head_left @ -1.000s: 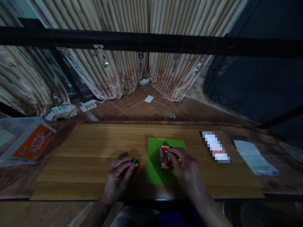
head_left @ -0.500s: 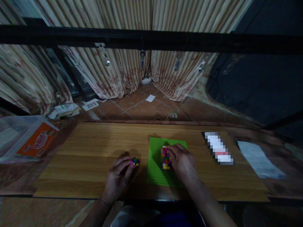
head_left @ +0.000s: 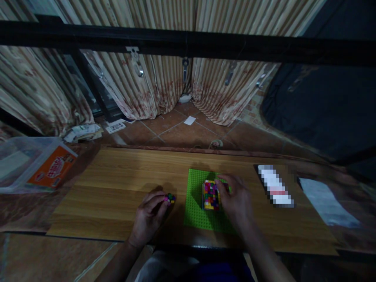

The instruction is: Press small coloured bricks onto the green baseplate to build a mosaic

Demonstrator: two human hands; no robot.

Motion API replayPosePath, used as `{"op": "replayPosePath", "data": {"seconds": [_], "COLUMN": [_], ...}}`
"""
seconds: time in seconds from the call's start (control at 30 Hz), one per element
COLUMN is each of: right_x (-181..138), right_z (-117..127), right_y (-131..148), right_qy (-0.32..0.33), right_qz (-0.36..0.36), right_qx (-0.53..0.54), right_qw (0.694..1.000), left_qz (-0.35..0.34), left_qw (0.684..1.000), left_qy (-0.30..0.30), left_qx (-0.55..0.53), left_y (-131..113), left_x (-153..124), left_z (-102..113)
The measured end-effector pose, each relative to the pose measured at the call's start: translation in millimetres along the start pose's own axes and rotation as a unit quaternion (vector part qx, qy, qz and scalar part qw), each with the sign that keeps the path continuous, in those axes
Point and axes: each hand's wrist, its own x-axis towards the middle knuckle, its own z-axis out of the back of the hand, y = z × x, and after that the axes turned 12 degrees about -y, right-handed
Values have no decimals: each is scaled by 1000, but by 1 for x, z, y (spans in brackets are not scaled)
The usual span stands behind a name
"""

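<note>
A green studded baseplate [head_left: 195,207] lies on the wooden table [head_left: 117,176] in front of me. On it stands a block of many small coloured bricks [head_left: 210,195]. My right hand [head_left: 236,201] rests against the block's right side, fingers curled at its top edge. To the left of the plate, my left hand [head_left: 149,215] pinches a small cluster of coloured bricks [head_left: 169,199] just above the table.
A blurred-out flat object [head_left: 275,185] and a pale sheet [head_left: 326,201] lie at the table's right. A clear plastic box with an orange pack [head_left: 47,170] sits at the far left. A black bar [head_left: 188,41] crosses overhead, with curtains and tiled floor beyond.
My right hand has slid from over the block's top to its right side, so more of the block shows. The left hand has kept its small cluster in place.
</note>
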Motion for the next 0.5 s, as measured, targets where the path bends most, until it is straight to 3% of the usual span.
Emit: {"op": "replayPosePath", "data": {"seconds": [0.33, 0.5], "right_x": [-1, -3], "right_z": [-19, -22], "right_y": [-10, -11], "right_qy": [74, 82], "right_qz": [-105, -113], "right_qx": [92, 102], "right_qw": [987, 985], "left_qz": [4, -3], "left_qw": [1000, 1000], "left_qy": [3, 7], "left_qx": [-2, 0], "left_y": [2, 3], "left_x": [-1, -1], "left_z": [-1, -1]}}
